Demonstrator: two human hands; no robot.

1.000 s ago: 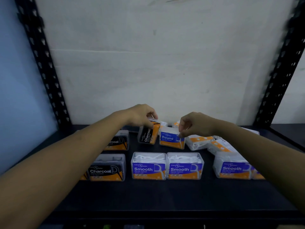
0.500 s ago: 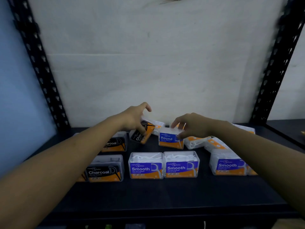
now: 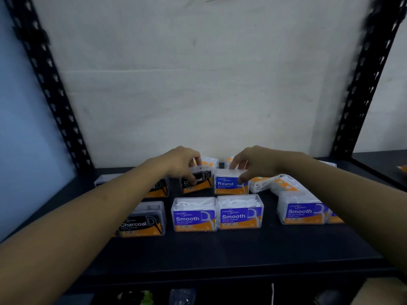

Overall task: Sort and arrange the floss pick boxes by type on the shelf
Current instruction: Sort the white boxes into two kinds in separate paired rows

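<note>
My left hand (image 3: pixel 180 164) grips a black Charcoal box (image 3: pixel 199 182) that stands upright in the back row. Right beside it stands a blue Round box (image 3: pixel 229 183), with my right hand (image 3: pixel 253 164) closed on its top. In the front row a Charcoal box (image 3: pixel 143 221) stands left of two Smooth boxes (image 3: pixel 193 215) (image 3: pixel 240 213) placed side by side. A third Smooth box (image 3: pixel 304 211) stands apart at the right. Another Charcoal box (image 3: pixel 159 188) is half hidden behind my left forearm.
Several white and orange boxes (image 3: pixel 275 183) lie jumbled at the back right, and two more (image 3: pixel 209 162) stand against the wall. Black slotted uprights (image 3: pixel 50 84) (image 3: pixel 365 84) frame the dark shelf (image 3: pixel 220 256). A second shelf (image 3: pixel 383 164) adjoins on the right.
My left hand has turned the tilted Charcoal box upright and set it down next to the Round box. My right hand has stayed on the Round box.
</note>
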